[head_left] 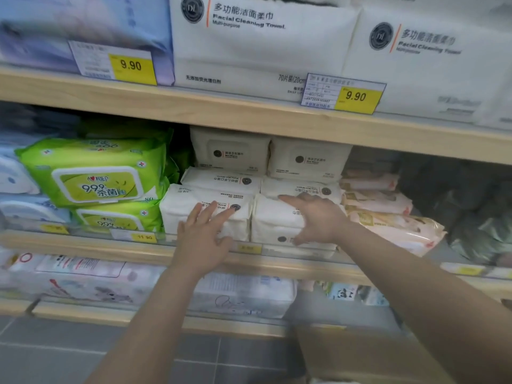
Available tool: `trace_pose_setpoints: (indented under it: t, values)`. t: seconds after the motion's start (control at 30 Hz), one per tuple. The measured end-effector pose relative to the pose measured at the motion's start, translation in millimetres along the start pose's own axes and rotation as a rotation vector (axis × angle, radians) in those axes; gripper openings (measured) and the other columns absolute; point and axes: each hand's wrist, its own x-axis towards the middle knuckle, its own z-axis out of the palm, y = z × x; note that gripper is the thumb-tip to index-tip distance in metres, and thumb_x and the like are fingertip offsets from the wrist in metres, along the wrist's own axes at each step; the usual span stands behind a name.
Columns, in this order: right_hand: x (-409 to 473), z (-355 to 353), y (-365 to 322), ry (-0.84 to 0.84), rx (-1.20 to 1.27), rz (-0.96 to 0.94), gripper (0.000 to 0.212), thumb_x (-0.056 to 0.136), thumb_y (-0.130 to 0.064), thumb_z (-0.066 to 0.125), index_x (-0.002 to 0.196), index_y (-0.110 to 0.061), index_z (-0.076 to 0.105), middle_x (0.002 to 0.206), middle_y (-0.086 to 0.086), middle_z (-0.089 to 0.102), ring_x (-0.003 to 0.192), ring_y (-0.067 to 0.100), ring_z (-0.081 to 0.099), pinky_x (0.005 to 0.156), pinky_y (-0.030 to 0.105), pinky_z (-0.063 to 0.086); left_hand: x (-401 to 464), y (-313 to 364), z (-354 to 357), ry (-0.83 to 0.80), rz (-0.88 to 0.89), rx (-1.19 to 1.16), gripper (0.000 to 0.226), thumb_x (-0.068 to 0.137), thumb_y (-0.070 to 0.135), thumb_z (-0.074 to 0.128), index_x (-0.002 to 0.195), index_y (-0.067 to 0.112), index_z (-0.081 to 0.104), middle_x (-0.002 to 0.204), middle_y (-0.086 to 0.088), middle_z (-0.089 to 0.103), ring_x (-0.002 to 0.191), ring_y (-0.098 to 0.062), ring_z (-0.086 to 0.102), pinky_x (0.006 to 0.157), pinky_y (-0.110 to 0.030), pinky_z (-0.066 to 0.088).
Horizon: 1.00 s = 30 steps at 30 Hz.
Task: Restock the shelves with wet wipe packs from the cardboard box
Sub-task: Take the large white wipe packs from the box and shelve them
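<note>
White wet wipe packs fill the middle shelf (pixel 83 242) in two stacked columns. My left hand (pixel 205 234) lies flat with fingers spread on the front left pack (pixel 182 206). My right hand (pixel 318 217) rests with fingers spread on the front right pack (pixel 274 220), its index finger pointing left along the pack's top edge. Neither hand grips anything. More white packs (pixel 230 153) stand behind and above these. The cardboard box (pixel 368 353) sits on the floor at the lower right, partly hidden by my right forearm.
Green wipe packs (pixel 97 173) sit left of the white ones, pink and beige packs (pixel 388 214) to the right. Large white facial towel packs (pixel 257 45) fill the upper shelf. Yellow price tags (pixel 357 98) hang on shelf edges. The lower shelf holds other packs (pixel 243 295). Grey floor tiles (pixel 55 353) lie below.
</note>
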Motion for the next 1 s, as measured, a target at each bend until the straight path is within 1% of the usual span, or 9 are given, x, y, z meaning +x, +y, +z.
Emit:
trace_pose_setpoints:
  t: [0.07,0.17,0.4,0.53,0.6,0.7,0.83,0.9,1.0]
  values:
    - [2,2,6,0.004,0.007,-0.008,0.104,0.065,-0.046,0.079,0.148,-0.040,0.016,0.140,0.002,0.040,0.125,0.024,0.040,0.094,0.033,0.035,8,-7,-5,0.026,-0.014,0.008,0.063,0.077,0.045,0.035,0.140,0.043,0.034,0.157,0.005,0.018,0.145,-0.018,0.006,0.116,-0.049,0.005]
    - [0,7,10,0.017,0.018,-0.012,0.101,0.067,-0.046,0.077,0.148,-0.038,0.017,0.143,0.004,0.034,0.130,0.024,0.031,0.104,0.036,0.029,16,-14,0,0.044,-0.064,0.024,0.053,0.089,0.048,0.040,0.140,0.045,0.031,0.159,0.000,0.007,0.146,-0.023,-0.005,0.115,-0.051,0.001]
    - [-17,15,16,0.090,0.071,-0.048,0.086,0.079,-0.038,0.069,0.149,-0.030,0.019,0.155,0.001,0.019,0.144,0.018,0.014,0.118,0.043,0.007,21,-1,17,0.059,0.009,0.136,0.052,0.094,0.043,0.044,0.144,0.040,0.028,0.157,-0.010,0.014,0.144,-0.033,-0.001,0.114,-0.055,0.010]
    - [-20,24,13,0.101,0.064,-0.010,0.079,0.087,-0.060,0.049,0.150,-0.033,0.011,0.160,-0.006,0.008,0.147,0.013,0.004,0.117,0.042,-0.003,20,2,19,0.070,0.033,0.157,0.054,0.094,0.039,0.047,0.144,0.038,0.028,0.157,-0.011,0.014,0.144,-0.034,0.001,0.113,-0.057,0.012]
    - [-18,28,12,0.122,0.022,-0.003,0.079,0.086,-0.069,0.037,0.150,-0.033,0.007,0.160,-0.007,0.004,0.147,0.013,0.002,0.118,0.042,-0.003,22,2,20,0.081,0.033,0.149,0.054,0.094,0.038,0.048,0.144,0.038,0.028,0.157,-0.011,0.015,0.144,-0.034,0.001,0.112,-0.058,0.012]
    - [-14,28,12,0.121,-0.017,0.008,0.080,0.086,-0.070,0.033,0.151,-0.032,0.005,0.160,-0.006,0.003,0.147,0.013,0.002,0.119,0.043,-0.001,21,2,23,0.089,0.027,0.156,0.057,0.093,0.039,0.049,0.145,0.039,0.026,0.157,-0.011,0.012,0.144,-0.034,-0.002,0.112,-0.059,0.010]
    - [-7,14,8,-0.061,-0.038,0.003,0.087,0.086,-0.069,0.038,0.152,-0.028,0.000,0.160,-0.002,-0.003,0.147,0.018,-0.001,0.119,0.047,0.000,22,11,9,-0.047,-0.059,0.154,0.062,0.091,0.051,0.046,0.146,0.041,0.019,0.159,-0.006,0.005,0.145,-0.028,-0.006,0.115,-0.055,0.006]
    - [-13,-5,8,-0.157,0.110,0.004,0.096,0.082,-0.066,0.052,0.152,-0.025,0.001,0.160,-0.001,-0.001,0.147,0.018,0.001,0.120,0.045,0.004,17,34,0,-0.129,-0.061,0.057,0.068,0.088,0.052,0.050,0.147,0.037,0.020,0.158,-0.001,0.012,0.146,-0.024,0.004,0.115,-0.053,0.011]
    - [-45,-39,11,-0.055,0.500,0.013,0.093,0.083,-0.046,0.066,0.152,-0.021,0.010,0.159,-0.001,0.013,0.145,0.017,0.016,0.117,0.030,0.017,-8,81,-4,-0.122,0.013,-0.125,0.071,0.088,0.044,0.056,0.148,0.027,0.023,0.155,0.000,0.024,0.143,-0.020,0.018,0.115,-0.044,0.021]
